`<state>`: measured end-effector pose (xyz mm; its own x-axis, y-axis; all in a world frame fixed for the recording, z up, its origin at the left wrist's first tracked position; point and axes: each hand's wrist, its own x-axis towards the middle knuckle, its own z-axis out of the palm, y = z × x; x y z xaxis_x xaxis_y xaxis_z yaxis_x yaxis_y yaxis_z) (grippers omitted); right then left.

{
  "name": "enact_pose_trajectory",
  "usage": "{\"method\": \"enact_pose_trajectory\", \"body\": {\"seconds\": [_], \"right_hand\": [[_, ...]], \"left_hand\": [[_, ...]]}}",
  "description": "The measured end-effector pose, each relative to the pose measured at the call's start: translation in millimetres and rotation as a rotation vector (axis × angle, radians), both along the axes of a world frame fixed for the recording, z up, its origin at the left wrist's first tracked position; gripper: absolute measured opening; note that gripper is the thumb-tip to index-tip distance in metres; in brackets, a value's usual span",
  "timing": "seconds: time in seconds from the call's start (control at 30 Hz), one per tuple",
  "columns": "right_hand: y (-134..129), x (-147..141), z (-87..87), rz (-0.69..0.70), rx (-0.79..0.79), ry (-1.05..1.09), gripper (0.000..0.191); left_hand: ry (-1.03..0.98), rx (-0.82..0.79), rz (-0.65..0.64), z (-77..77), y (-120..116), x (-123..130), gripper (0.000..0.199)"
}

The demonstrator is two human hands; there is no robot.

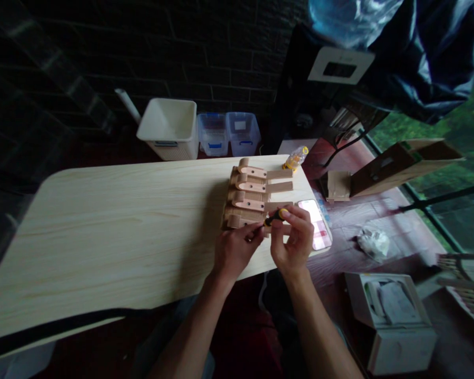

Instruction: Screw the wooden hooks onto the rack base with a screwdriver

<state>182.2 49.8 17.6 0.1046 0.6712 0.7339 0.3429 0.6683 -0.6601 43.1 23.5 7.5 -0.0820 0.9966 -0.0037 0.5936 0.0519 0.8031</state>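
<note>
My right hand (292, 239) is closed round a small screwdriver (277, 216) with a black and yellow handle. My left hand (237, 250) is pinched close to the screwdriver's front end; what its fingertips hold is too small to make out. Both hands are over the near end of a wooden assembly (248, 203) on the right part of the table. Several pale wooden pieces with rounded ends and dark screw holes lie side by side on it, with flat slats sticking out to the right. My fingers partly hide the nearest piece.
A lit smartphone (315, 223) lies at the table's (122, 226) right edge. A clear container with yellow ends (296, 158) stands at the far right corner. Beyond the table are a white bin (168, 126) and two clear plastic boxes (213, 134). Cardboard and an open white box (391, 300) are on the right.
</note>
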Motion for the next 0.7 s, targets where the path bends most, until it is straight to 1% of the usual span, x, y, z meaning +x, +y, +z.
{"method": "enact_pose_trajectory", "body": {"seconds": [0.07,0.13,0.23,0.37,0.6,0.7], "right_hand": [[0,-1,0.5,-0.007,-0.005,0.016,0.032],[0,-3,2.2,0.038,0.0,0.042,0.03],[-2,-7,5.5,0.109,0.014,0.065,0.032],[-3,-7,6.5,0.078,0.003,0.034,0.033],[-2,4,-2.8,0.057,-0.041,0.035,0.035],[-3,4,-0.7,0.054,-0.035,0.019,0.034]], "left_hand": [[-0.005,0.016,0.012,-1.3,0,0,0.02],[-0.002,0.036,0.02,-2.7,0,0,0.02],[0.002,0.045,0.001,-3.6,0,1,0.022],[0.029,0.041,0.004,-3.8,-1,1,0.021],[-0.001,0.044,0.029,-1.5,-1,1,0.02],[0.011,0.05,0.017,0.7,-1,1,0.02]]}}
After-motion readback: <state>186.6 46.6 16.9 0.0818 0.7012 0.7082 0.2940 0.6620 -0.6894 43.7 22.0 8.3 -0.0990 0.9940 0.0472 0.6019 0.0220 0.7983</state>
